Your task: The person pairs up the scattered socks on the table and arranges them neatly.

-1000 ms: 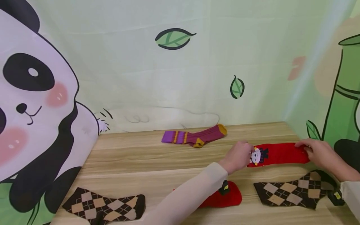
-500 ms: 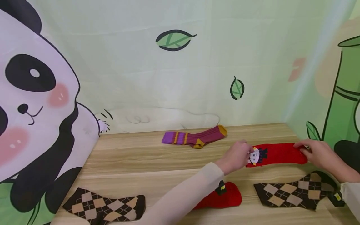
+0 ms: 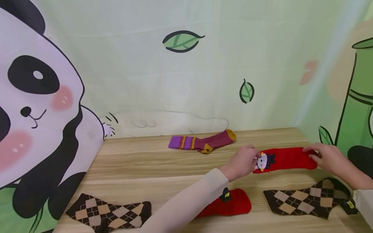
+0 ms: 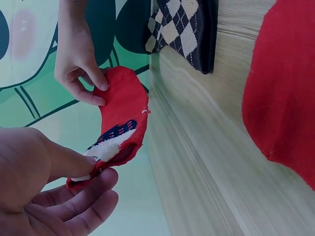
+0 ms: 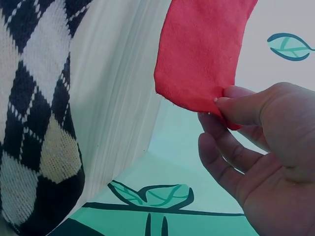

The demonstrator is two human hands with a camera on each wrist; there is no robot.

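A red sock (image 3: pixel 291 158) with a white animal figure is stretched between both hands above the right part of the table. My left hand (image 3: pixel 240 162) pinches its patterned end; in the left wrist view the thumb lies over the white figure and fingers are beneath. At the other end, the right hand (image 3: pixel 330 161) pinches a corner of the plain red part, which the right wrist view shows between thumb and fingers. A second red sock (image 3: pixel 230 207) lies below the left forearm, partly covered by the sleeve. Nearest the right wrist is an argyle sock (image 3: pixel 300 199).
Another argyle sock (image 3: pixel 110 212) lies at the front left of the wooden table (image 3: pixel 131 165). Toward the back edge rests a purple and maroon sock (image 3: pixel 202 142) with mustard bands. A cloth backdrop (image 3: pixel 145 71) with panda and leaf prints rises behind and at both sides.
Both hands have shifted slightly left with the red sock held between them. The other socks stay in place, and the head view has moved a little.
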